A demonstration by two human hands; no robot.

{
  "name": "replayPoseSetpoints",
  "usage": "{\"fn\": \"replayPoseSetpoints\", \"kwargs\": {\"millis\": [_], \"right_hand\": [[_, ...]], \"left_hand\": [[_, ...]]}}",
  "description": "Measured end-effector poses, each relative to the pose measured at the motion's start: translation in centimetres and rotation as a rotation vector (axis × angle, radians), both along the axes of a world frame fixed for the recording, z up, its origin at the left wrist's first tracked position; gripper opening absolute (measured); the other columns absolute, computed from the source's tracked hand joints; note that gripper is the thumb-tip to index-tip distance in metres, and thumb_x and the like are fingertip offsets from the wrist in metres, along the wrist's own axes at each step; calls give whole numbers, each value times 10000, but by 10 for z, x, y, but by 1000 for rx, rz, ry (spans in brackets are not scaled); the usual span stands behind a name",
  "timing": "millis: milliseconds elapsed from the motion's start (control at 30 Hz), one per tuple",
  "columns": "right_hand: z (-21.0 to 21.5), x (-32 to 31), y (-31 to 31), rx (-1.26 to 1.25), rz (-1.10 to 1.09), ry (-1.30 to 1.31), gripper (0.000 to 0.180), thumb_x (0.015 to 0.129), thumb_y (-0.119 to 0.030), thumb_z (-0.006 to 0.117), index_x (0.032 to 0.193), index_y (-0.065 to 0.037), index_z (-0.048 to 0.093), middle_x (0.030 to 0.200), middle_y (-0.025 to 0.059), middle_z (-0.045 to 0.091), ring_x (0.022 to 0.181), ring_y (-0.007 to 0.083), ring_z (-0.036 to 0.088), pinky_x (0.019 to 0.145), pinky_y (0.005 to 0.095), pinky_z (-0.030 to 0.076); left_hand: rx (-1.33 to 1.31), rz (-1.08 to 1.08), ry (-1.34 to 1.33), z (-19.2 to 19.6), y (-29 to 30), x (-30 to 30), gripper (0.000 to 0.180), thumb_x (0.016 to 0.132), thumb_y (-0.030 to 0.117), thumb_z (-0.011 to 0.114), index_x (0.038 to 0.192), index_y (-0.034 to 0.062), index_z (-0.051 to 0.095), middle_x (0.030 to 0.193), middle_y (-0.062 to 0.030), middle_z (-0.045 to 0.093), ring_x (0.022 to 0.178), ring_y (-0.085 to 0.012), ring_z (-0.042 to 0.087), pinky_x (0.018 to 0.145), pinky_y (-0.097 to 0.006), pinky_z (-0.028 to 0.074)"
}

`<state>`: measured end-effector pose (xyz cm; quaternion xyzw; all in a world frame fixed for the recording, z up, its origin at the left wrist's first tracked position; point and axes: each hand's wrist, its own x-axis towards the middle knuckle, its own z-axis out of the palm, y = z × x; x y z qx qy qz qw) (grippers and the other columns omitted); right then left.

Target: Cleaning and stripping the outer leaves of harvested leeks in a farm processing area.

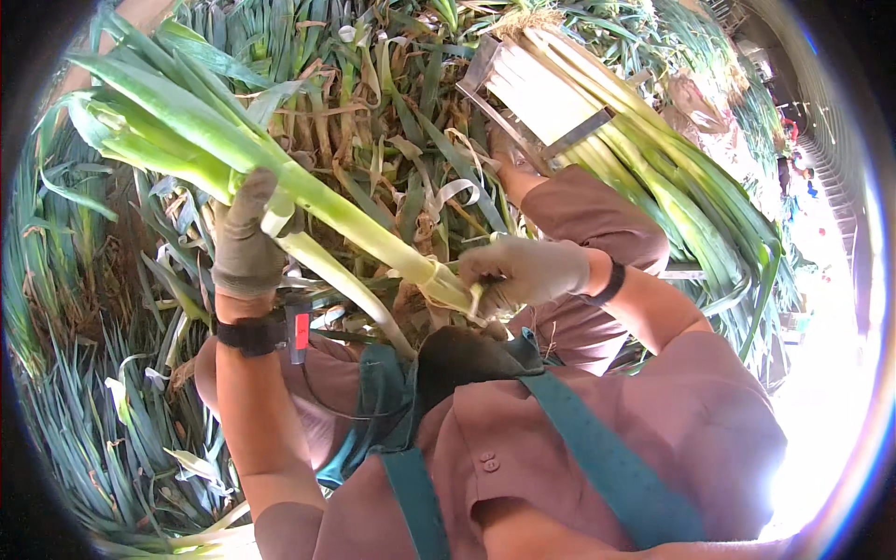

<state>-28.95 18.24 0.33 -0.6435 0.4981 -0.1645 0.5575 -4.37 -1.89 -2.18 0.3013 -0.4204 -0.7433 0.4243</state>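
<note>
My left hand (pixel 250 238), in a grey-beige glove, is wrapped round the green upper part of a leek (pixel 364 229). A second, thinner leek stalk (pixel 341 280) runs down from the same grip toward my lap. The leaves fan out to the upper left. My right hand (pixel 527 271), gloved too, has its fingers curled in a pinch at the pale lower end of the first leek, where the outer layers stand loose. Its fingertips are partly hidden.
At the upper right, trimmed leeks (pixel 653 177) lie side by side in a metal frame (pixel 481 65), white ends at the far left. Heaped leeks (pixel 112 448) and stripped leaves (pixel 373 121) surround me. My bent knees (pixel 597 219) flank the work.
</note>
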Motion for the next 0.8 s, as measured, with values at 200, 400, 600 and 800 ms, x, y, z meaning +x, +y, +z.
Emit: {"fn": "replayPoseSetpoints", "kwargs": {"millis": [200, 400, 600, 800], "right_hand": [[-35, -42, 80, 275, 378, 510, 353, 721, -261, 758, 1023, -107, 661, 850, 124, 675, 789, 314, 646, 705, 410, 489], [25, -41, 9, -211, -287, 371, 421, 800, -166, 745, 1153, -17, 571, 1048, 109, 650, 885, 209, 642, 790, 343, 505], [-28, 55, -17, -266, -552, -163, 515, 890, -389, 676, 1204, -1, 549, 892, 59, 614, 772, 184, 597, 703, 320, 504], [-25, 34, -36, 235, -335, -864, 549, 884, -554, 610, 1048, -29, 601, 701, 6, 546, 560, 92, 525, 468, 227, 414]], "left_hand": [[14, 132, -35, 10, 3, -8, 316, 839, 263, 700, 1068, 74, 595, 841, -25, 633, 677, -131, 621, 554, -252, 492], [-67, 84, -45, 6, 6, -7, 352, 863, 295, 697, 1079, 42, 584, 857, -64, 646, 578, -108, 566, 501, -227, 458], [-267, -66, -2, 21, 30, -21, 479, 847, 263, 713, 1212, 11, 532, 1052, -145, 664, 535, -102, 535, 475, -235, 438], [-241, 29, -158, 20, 20, -2, 461, 881, 201, 651, 1250, -58, 554, 1001, -160, 703, 488, -80, 508, 446, -217, 390]]}}
